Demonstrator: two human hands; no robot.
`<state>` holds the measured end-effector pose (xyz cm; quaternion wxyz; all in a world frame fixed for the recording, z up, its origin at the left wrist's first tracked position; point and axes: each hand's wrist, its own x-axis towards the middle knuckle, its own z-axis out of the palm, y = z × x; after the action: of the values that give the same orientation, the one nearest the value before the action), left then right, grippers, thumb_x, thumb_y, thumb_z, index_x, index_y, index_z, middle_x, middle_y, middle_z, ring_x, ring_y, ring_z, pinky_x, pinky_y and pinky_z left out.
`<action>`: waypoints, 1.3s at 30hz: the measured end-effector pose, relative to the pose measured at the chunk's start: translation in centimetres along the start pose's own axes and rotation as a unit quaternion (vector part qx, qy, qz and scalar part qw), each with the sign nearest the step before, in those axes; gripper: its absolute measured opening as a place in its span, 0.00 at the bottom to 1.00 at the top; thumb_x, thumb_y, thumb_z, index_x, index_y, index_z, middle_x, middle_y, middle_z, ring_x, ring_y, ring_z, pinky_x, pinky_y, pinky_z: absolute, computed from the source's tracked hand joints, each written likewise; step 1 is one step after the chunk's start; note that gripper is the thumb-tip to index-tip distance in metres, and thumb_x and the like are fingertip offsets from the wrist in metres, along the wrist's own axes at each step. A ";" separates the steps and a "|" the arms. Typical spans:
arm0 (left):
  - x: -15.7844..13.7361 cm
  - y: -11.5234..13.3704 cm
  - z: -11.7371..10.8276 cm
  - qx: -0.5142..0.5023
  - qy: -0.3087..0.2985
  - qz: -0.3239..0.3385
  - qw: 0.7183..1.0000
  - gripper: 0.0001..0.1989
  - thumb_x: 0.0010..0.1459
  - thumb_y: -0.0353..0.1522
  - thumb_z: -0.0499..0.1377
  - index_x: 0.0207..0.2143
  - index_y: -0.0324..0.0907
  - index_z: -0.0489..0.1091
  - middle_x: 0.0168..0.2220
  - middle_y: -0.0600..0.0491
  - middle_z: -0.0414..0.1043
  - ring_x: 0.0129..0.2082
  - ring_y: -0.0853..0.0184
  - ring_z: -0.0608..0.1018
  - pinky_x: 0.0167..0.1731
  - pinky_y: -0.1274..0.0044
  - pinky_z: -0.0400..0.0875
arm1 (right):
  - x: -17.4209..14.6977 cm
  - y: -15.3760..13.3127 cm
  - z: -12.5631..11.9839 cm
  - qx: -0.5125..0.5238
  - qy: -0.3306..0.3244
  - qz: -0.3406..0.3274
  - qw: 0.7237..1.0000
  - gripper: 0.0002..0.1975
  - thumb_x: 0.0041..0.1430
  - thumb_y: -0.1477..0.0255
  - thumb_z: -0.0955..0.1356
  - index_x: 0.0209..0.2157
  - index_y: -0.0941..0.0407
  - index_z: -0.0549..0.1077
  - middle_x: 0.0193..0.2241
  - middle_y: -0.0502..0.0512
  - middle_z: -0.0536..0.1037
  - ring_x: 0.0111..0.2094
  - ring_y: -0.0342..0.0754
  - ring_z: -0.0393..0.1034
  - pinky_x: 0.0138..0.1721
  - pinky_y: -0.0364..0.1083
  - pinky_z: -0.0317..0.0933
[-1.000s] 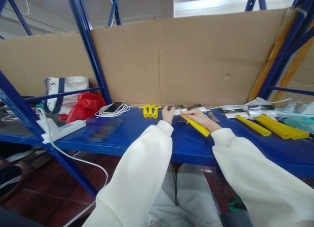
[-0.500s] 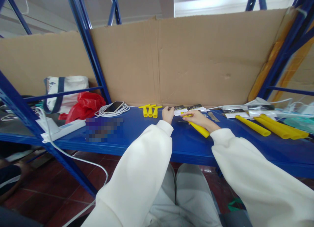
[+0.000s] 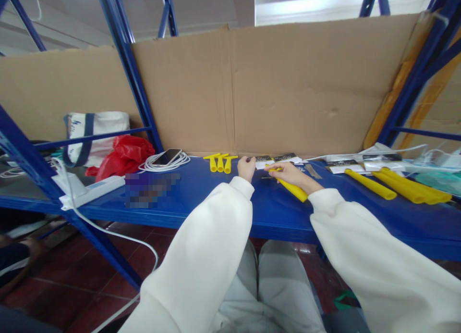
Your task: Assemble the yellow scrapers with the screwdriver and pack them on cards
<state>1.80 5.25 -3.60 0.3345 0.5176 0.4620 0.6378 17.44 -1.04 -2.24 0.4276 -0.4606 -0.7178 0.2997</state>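
My right hand (image 3: 291, 173) is closed round the narrow end of a yellow tool with a tube-shaped handle (image 3: 296, 191), which slants down toward me. Beside it, my left hand (image 3: 246, 168) has its fingers curled in at the left end of a black-and-white packet (image 3: 264, 163); what they grip is hidden. A second black-and-white packet (image 3: 289, 158) lies just behind my right hand. To the right of that is a flat grey strip (image 3: 313, 171). Three yellow T-shaped tools (image 3: 220, 164) stand in a row left of my hands.
Several yellow tubes (image 3: 403, 186) and more packets (image 3: 345, 166) lie at the right on the blue shelf (image 3: 216, 203). A phone (image 3: 168, 156) on a coiled white cable, a red bag (image 3: 126, 155) and a power strip (image 3: 95, 191) are at the left. Cardboard (image 3: 288, 88) stands behind.
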 end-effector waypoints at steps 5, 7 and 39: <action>0.2 0.0 -0.1 0.012 0.016 0.003 1.000 0.09 0.56 0.33 0.61 0.24 0.41 0.68 0.21 0.55 0.70 0.28 0.67 0.76 0.34 0.75 0.73 | 0.1 0.1 0.0 -0.003 0.013 0.016 1.000 0.14 0.53 0.82 0.67 0.39 0.58 0.81 0.41 0.57 0.82 0.21 0.37 0.67 0.22 0.38 0.65; 0.1 0.3 -0.3 0.026 0.024 0.010 0.999 0.10 0.56 0.33 0.61 0.22 0.42 0.67 0.22 0.55 0.70 0.29 0.67 0.76 0.36 0.75 0.72 | 0.2 0.4 -0.1 -0.009 0.023 0.018 1.000 0.15 0.53 0.82 0.67 0.41 0.58 0.80 0.41 0.56 0.81 0.20 0.36 0.66 0.21 0.37 0.65; -1.6 1.7 0.0 0.055 -0.121 0.020 0.991 0.12 0.55 0.33 0.61 0.20 0.39 0.72 0.24 0.51 0.76 0.35 0.60 0.80 0.37 0.72 0.73 | 0.3 0.9 -0.5 -0.134 0.045 -0.085 0.986 0.17 0.56 0.77 0.66 0.45 0.56 0.80 0.30 0.53 0.80 0.19 0.39 0.66 0.26 0.42 0.67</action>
<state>2.26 3.18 -2.59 0.3459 0.6177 0.4419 0.5509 18.21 -0.40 -2.60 0.4175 -0.4639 -0.7683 0.1419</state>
